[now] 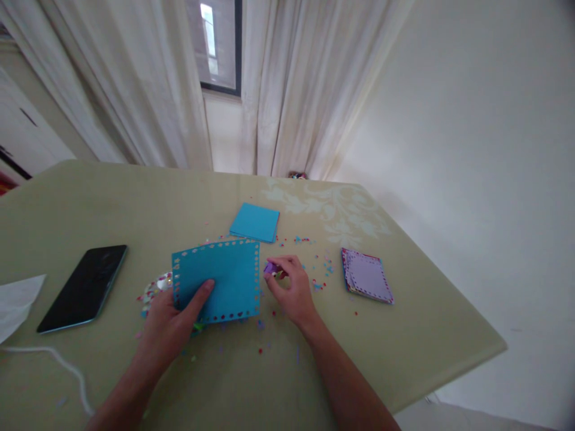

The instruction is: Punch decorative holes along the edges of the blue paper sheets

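Note:
My left hand (173,323) grips a blue sheet of card (233,275) near its lower left, thumb flat on the face. Small punched holes run along the card's edges. Just off the card's right edge, my right hand (291,290) closes its fingertips on a small purple paper punch (270,269), partly hidden by the fingers. Behind the held card lies a stack of plain blue cards (255,222). Partly covered by my left hand and the card is a pile of punched paper bits (155,287). Something green shows just under the card's lower edge.
A stack of hole-edged cards, lilac on top (368,276), lies to the right. At left are a black tablet (85,287), a white paper (18,302) and a white cable (67,365). Confetti bits (318,285) dot the green tabletop (148,197). Curtains and a wall stand beyond.

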Tool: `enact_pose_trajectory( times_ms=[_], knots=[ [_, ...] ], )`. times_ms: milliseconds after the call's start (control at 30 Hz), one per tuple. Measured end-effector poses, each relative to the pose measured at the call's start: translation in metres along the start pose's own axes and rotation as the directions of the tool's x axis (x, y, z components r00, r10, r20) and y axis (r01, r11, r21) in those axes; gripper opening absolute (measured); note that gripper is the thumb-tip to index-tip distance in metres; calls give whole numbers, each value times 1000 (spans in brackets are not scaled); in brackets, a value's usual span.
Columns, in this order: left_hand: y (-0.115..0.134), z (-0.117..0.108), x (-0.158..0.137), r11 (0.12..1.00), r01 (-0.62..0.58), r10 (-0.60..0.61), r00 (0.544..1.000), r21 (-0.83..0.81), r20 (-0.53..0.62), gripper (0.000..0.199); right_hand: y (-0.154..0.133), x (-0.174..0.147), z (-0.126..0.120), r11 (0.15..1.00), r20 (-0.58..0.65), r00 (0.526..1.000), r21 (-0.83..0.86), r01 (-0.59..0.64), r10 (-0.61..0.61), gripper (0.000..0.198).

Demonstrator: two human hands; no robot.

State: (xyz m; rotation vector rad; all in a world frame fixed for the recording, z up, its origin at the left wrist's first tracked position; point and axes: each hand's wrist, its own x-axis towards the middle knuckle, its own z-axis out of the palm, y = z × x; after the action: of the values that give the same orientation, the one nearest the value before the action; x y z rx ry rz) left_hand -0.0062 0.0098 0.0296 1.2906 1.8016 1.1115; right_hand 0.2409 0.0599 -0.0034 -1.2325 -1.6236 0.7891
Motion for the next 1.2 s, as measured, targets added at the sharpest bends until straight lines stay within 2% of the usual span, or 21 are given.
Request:
enact_pose_trajectory(
  times_ms=[100,200,300,367,433,567,633,700,767,833,933,1000,1200],
  knots=[
    [0,-7,4,998,67,-63,985,20,-159,45,1,-2,3,976,127,989,-193,102,-79,36],
    [1,-13,6,995,97,-92,940,-2,-328,42,3,-4,6,923,230,967,-336,187,-112,29],
    [5,-15,7,993,110,-118,911,-44,-396,37,3,-6,7,864,268,958,-452,221,-105,22],
    [8,-14,7,988,118,-147,902,-95,-407,36,1,-7,6,843,250,961,-488,228,-116,22],
    [10,-12,7,983,114,-165,895,-145,-415,35,-3,-9,6,852,246,956,-456,259,-160,20],
    [8,-9,7,975,117,-190,884,-191,-427,34,-10,-11,6,872,338,903,-315,375,-266,20],
    [6,-8,8,974,108,-189,877,-201,-442,34,-9,-9,3,881,247,940,-355,312,-234,21],
    [6,-7,8,972,102,-190,875,-213,-446,36,-4,-4,-2,896,101,983,-407,180,-151,26],
    [6,-7,8,970,103,-192,882,-221,-431,38,4,1,-6,907,58,996,-411,92,-75,35],
    [7,-6,7,970,104,-193,881,-221,-433,38,10,4,-9,913,120,992,-398,87,-42,41],
    [10,-5,6,962,124,-223,873,-245,-434,37,13,2,-5,912,206,978,-393,120,-40,34],
    [12,-4,5,949,130,-247,874,-287,-419,37,11,-2,1,906,217,974,-399,142,-57,32],
    [6,-4,2,950,162,-256,894,-268,-368,42,10,-7,9,883,232,970,-439,169,-70,25]
  ],
)
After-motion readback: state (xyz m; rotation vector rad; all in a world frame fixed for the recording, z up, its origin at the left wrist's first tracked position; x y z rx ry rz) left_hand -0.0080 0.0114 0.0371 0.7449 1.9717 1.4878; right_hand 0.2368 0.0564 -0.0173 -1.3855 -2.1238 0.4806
